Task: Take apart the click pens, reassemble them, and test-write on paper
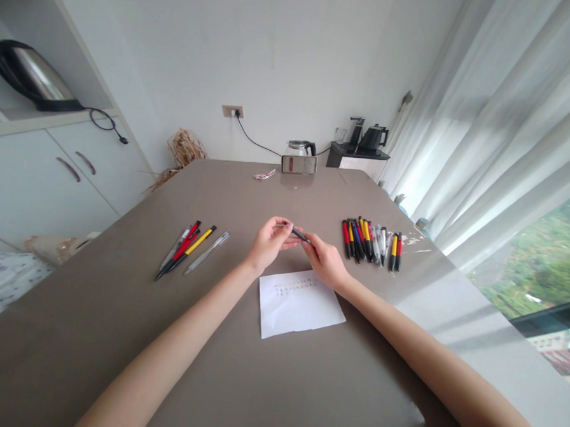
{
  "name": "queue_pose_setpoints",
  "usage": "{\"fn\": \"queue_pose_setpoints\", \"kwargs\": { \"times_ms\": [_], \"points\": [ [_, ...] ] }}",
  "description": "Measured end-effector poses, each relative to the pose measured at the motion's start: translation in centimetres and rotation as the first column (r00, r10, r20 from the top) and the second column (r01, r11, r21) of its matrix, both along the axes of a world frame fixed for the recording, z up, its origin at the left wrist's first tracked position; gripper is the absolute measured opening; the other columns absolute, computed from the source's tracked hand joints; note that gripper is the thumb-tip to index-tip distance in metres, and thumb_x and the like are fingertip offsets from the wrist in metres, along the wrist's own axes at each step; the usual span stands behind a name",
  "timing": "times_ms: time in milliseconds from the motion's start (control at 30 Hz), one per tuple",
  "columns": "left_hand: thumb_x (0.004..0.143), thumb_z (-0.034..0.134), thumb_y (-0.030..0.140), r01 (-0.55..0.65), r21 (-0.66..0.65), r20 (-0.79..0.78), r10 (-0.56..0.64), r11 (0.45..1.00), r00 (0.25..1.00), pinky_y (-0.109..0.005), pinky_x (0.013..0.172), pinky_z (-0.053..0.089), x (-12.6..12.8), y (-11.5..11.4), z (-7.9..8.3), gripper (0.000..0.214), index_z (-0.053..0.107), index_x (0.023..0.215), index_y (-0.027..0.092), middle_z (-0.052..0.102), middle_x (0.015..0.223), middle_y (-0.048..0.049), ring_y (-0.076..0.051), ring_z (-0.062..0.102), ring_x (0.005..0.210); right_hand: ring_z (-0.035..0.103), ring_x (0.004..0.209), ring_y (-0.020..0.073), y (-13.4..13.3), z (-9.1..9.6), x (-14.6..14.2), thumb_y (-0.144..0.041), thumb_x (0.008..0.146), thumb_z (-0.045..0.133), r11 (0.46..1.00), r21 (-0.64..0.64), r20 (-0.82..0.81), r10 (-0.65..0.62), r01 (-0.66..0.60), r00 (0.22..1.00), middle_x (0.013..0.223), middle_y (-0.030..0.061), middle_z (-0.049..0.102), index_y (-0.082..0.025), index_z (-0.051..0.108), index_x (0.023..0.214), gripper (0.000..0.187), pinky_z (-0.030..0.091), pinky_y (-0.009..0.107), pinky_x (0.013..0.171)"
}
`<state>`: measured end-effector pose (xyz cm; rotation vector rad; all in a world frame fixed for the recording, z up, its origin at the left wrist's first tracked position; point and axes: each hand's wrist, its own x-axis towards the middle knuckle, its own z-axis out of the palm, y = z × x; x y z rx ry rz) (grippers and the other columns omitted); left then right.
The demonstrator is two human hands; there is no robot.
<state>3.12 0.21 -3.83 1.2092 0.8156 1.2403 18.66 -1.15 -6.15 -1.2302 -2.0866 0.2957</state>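
Between my two hands is a dark pen [297,232], slanting down to the right above the far edge of a white sheet of paper [299,313]. My left hand [270,243] pinches its upper left end between thumb and fingers. At the lower right end, the fingers of my right hand [326,261] close on the same pen. Rows of small red and dark marks cover the upper part of the paper. Left of my hands lie several pens [188,246] in red, yellow and grey, beside a clear pen [207,252]. A larger row of mixed-colour pens [364,240] lies to the right.
A phone [299,165] leans before a glass kettle [302,148] at the far end of the brown table [200,375]. Nearby is a small crumpled wrapper [265,174]. Curtains [462,121] and a window flank the right side; a cabinet [53,169] stands at left.
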Motion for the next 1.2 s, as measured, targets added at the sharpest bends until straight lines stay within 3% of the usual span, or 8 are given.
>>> {"fn": "queue_pose_setpoints", "kwargs": {
  "times_ms": [267, 500, 700, 900, 1067, 1200],
  "points": [
    [0.074, 0.053, 0.037, -0.032, 0.004, -0.021, 0.032, 0.999, 0.999, -0.034, 0.075, 0.049, -0.5, 0.3, 0.0, 0.027, 0.043, 0.088, 0.016, 0.064, 0.09, -0.0086, -0.016, 0.063, 0.074, 0.052, 0.058, 0.0131, 0.4, -0.7, 0.2, -0.032, 0.088, 0.026, 0.997, 0.052, 0.098, -0.056, 0.051, 0.994, 0.07, 0.0035, 0.059, -0.019, 0.053, 0.09, 0.03, 0.033, 0.021, 0.055],
    [0.073, 0.053, 0.039, -0.123, 0.009, -0.038, 0.124, 0.992, 0.992, -0.032, 0.071, 0.05, -1.6, 1.1, 0.3, 0.029, 0.045, 0.087, 0.016, 0.064, 0.088, -0.0081, -0.015, 0.063, 0.072, 0.056, 0.067, 0.0142, 0.3, -0.7, 0.2, -0.032, 0.088, 0.025, 0.996, 0.061, 0.136, -0.072, 0.064, 0.988, 0.079, 0.0043, 0.062, -0.02, 0.052, 0.091, 0.029, 0.033, 0.021, 0.056],
    [0.069, 0.055, 0.045, -0.225, 0.017, -0.19, 0.224, 0.974, 0.956, -0.027, 0.057, 0.05, -3.2, 2.5, -1.4, 0.034, 0.049, 0.083, 0.015, 0.065, 0.078, -0.0066, -0.014, 0.062, 0.059, 0.056, 0.066, 0.014, 0.2, -1.1, 0.1, -0.033, 0.089, 0.024, 0.988, 0.094, 0.233, -0.138, 0.119, 0.963, 0.08, 0.0044, 0.063, -0.02, 0.052, 0.093, 0.03, 0.03, 0.021, 0.054],
    [0.064, 0.059, 0.046, -0.223, 0.191, -0.575, 0.293, 0.956, 0.764, -0.024, 0.045, 0.043, -4.8, 3.2, -3.7, 0.03, 0.059, 0.073, 0.017, 0.064, 0.064, -0.0045, -0.015, 0.058, 0.046, 0.056, 0.064, 0.014, 0.1, -1.5, 0.0, -0.033, 0.088, 0.025, 0.982, 0.124, 0.391, -0.181, 0.144, 0.903, 0.088, 0.0031, 0.063, -0.023, 0.052, 0.096, 0.03, 0.025, 0.023, 0.049],
    [0.064, 0.058, 0.045, -0.197, 0.282, -0.656, 0.338, 0.939, 0.675, -0.025, 0.046, 0.039, -5.0, 3.0, -4.3, 0.027, 0.062, 0.073, 0.02, 0.065, 0.064, -0.0043, -0.015, 0.054, 0.042, 0.057, 0.066, 0.0148, 0.1, -1.5, -0.2, -0.033, 0.089, 0.024, 0.986, 0.095, 0.461, -0.168, 0.14, 0.871, 0.089, 0.0042, 0.063, -0.023, 0.05, 0.1, 0.031, 0.026, 0.023, 0.048],
    [0.064, 0.058, 0.045, -0.184, 0.403, -0.726, 0.436, 0.896, 0.532, -0.027, 0.056, 0.039, -5.0, 3.0, -4.2, 0.026, 0.062, 0.074, 0.021, 0.063, 0.059, -0.0033, -0.018, 0.056, 0.055, 0.058, 0.066, 0.0154, 0.1, -1.5, -0.2, -0.034, 0.089, 0.024, 0.985, 0.08, 0.456, -0.173, 0.153, 0.873, 0.091, 0.0036, 0.064, -0.023, 0.048, 0.103, 0.03, 0.026, 0.023, 0.048]
  ]
}}
